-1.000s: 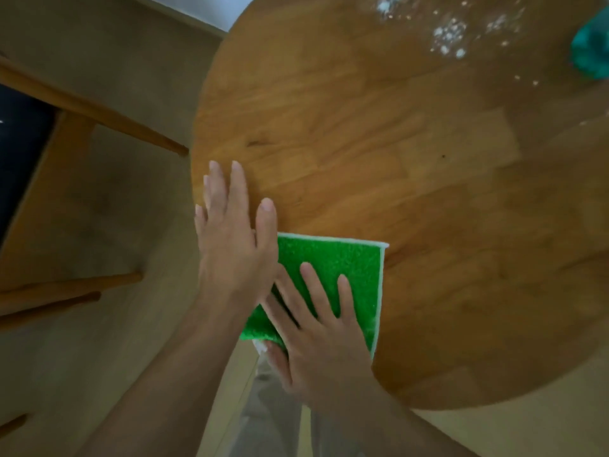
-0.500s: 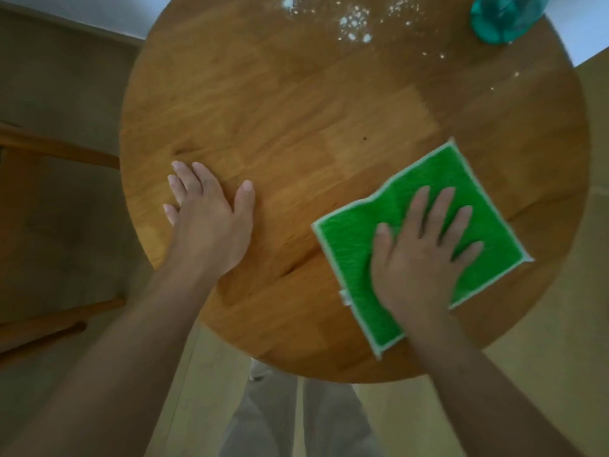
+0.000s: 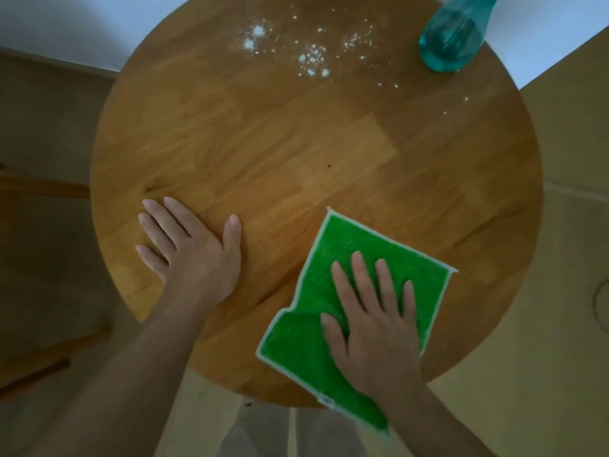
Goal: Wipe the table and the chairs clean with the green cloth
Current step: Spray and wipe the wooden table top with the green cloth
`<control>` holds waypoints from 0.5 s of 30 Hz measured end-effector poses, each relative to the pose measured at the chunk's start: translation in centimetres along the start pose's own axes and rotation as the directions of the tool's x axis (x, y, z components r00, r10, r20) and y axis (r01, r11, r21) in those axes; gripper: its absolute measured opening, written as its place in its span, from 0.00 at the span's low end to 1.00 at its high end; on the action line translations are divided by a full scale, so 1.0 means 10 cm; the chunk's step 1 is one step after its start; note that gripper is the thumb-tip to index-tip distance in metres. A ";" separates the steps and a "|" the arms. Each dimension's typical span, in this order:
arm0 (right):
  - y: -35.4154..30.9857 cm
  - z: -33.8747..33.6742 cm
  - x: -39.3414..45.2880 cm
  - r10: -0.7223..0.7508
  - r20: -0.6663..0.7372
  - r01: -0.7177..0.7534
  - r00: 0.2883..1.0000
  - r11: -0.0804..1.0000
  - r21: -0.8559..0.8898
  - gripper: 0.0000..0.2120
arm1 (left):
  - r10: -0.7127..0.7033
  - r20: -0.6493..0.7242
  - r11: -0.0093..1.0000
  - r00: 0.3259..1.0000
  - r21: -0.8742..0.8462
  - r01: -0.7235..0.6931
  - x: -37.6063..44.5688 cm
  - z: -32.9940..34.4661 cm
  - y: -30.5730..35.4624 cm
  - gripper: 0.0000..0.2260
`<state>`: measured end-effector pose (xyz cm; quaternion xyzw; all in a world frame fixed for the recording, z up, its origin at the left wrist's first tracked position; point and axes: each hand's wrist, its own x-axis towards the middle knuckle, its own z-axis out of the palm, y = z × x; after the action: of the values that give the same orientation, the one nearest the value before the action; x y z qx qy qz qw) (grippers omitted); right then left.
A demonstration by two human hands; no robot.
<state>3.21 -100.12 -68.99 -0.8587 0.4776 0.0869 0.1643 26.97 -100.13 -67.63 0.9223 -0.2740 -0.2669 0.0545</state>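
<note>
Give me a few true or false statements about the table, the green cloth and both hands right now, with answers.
1. The right hand lies flat on the green cloth. True.
2. The left hand holds the teal spray bottle. False: it rests flat on the bare table; the teal bottle stands untouched at the far right edge.
3. White specks lie on the far part of the table. True.
4. The cloth covers the white specks. False: the cloth is at the near edge, well apart from them.
5. The cloth lies wholly on the tabletop. False: its near corner hangs over the table's edge.
</note>
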 end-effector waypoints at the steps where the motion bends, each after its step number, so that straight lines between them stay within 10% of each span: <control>1: 0.24 -0.09 0.09 0.073 -0.020 -0.073 0.997 0.997 -0.017 0.30 | -0.011 -0.007 1.000 1.000 -0.004 0.011 0.00 0.01 0.02 0.40; 10: 1.29 -0.60 1.34 0.574 -0.169 -0.555 0.801 0.819 0.147 0.34 | -0.001 0.256 1.000 0.967 0.027 -0.006 0.49 -0.20 0.74 0.57; 15: 0.97 -0.59 1.53 0.609 -0.150 -0.589 0.779 0.792 0.161 0.36 | -0.112 0.421 0.993 0.900 0.007 0.120 0.59 -0.29 0.98 0.67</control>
<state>3.06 -119.17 -70.12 -0.6564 0.7434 0.0254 0.1257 27.97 -111.65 -65.48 0.8574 -0.2214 -0.4645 -0.0128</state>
